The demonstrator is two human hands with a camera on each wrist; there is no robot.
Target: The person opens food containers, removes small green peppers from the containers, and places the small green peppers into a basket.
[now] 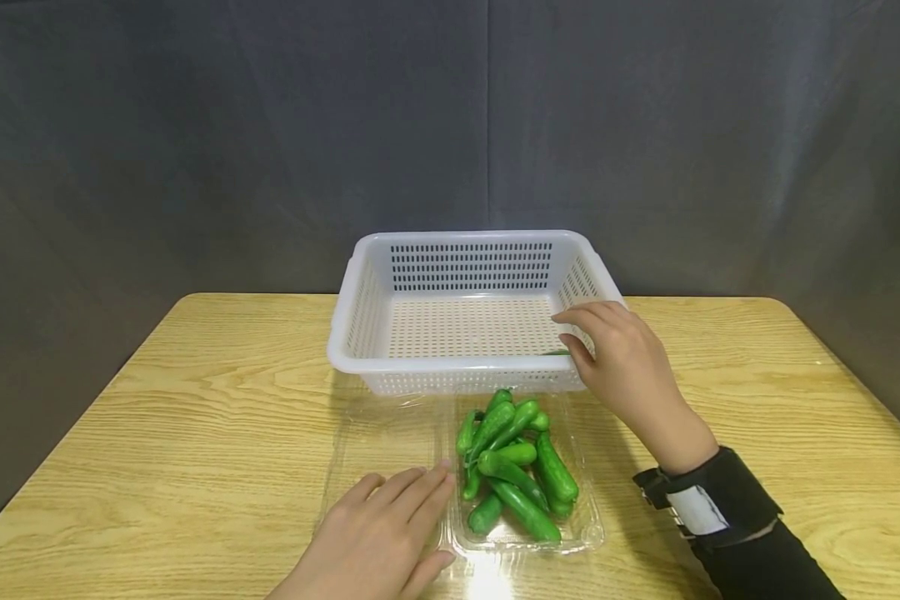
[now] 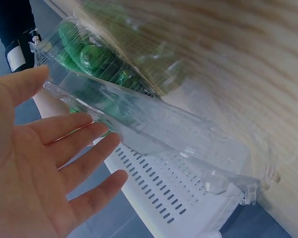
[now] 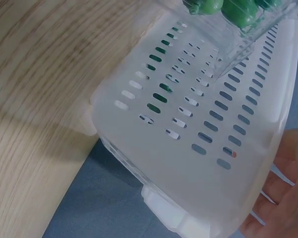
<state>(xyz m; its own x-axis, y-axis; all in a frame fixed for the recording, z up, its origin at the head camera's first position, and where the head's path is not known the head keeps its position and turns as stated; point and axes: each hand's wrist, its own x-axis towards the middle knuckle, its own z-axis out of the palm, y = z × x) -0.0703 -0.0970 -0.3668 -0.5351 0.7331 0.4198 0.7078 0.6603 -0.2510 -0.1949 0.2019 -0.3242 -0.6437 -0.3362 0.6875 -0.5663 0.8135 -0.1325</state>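
My left hand point(image 1: 378, 529) lies with straight fingers over the lid half of a clear plastic clamshell box point(image 1: 381, 433), its fingertips near the hinge fold. Small green cucumbers point(image 1: 521, 500) are heaped in the box's other half. At the front right corner of a white slotted basket point(image 1: 465, 364), my right hand point(image 1: 626, 358) reaches over the rim, thumb and fingers apart, with nothing visible between them. Part of a green cucumber point(image 1: 557, 352) shows inside the basket below those fingers. Green also shows through the slots in the right wrist view.
The basket stands behind the box on a wood-grain table point(image 1: 217, 400). A dark grey cloth point(image 1: 487, 125) hangs behind the table's far edge and along both sides. A black band point(image 1: 712, 500) with a white patch circles the right wrist.
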